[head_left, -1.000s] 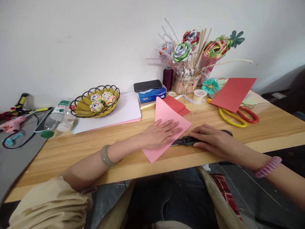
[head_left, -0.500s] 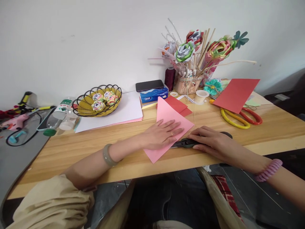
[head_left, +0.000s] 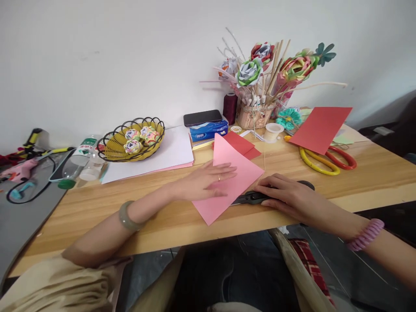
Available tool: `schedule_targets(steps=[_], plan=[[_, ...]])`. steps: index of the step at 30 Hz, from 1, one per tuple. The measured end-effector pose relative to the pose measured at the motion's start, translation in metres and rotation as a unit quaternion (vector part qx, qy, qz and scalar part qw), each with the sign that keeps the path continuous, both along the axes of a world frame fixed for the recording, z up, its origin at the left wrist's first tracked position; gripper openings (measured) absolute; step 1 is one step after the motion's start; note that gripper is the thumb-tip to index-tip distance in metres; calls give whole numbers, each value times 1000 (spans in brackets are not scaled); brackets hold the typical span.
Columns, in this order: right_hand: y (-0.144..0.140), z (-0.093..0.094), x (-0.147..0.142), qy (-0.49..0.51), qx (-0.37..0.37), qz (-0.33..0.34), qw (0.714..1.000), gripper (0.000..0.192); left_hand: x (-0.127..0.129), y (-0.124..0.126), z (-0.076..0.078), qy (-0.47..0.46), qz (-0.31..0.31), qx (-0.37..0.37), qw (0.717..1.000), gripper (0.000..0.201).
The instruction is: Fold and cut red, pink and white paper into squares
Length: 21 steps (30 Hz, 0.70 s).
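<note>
A sheet of pink paper (head_left: 232,158), turned cornerwise, lies on the wooden table (head_left: 156,184). Over its left part is my left hand (head_left: 204,180), flat with the fingers spread and slightly blurred. Whether the fingertips press on the sheet I cannot tell. My right hand (head_left: 287,193) is closed around a dark utility knife (head_left: 251,197), thumb on the near side and fingers over the top. The knife lies along the paper's lower right edge, and its blade end points left at the sheet. Part of its handle is hidden under the hand.
Red paper (head_left: 238,143) lies behind the pink sheet. Scissors (head_left: 320,160) with yellow and red handles sit at the right under a red sheet (head_left: 320,130). A yellow basket (head_left: 112,149) of paper flowers stands left; a pot (head_left: 253,117) of flowers and sticks stands behind.
My left hand has slid left across the pink paper, uncovering more of its right side. My right hand and the utility knife have stayed in about the same place.
</note>
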State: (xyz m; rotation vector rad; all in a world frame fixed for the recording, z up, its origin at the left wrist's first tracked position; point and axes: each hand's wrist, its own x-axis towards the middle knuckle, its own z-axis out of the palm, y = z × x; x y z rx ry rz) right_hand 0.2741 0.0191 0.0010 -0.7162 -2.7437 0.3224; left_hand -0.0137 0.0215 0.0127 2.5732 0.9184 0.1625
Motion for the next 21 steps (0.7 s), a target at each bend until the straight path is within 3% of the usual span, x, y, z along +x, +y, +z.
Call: schedule_targets(steps=[6,21], plan=[[1,-1,-1,8,-3,4,1000,43,-21,-5,-7,94,-54,-58,992,83],[-7,1,-6,10,-6,3,1000,33,-21,-4,-11,83,-56,-55,993,82]])
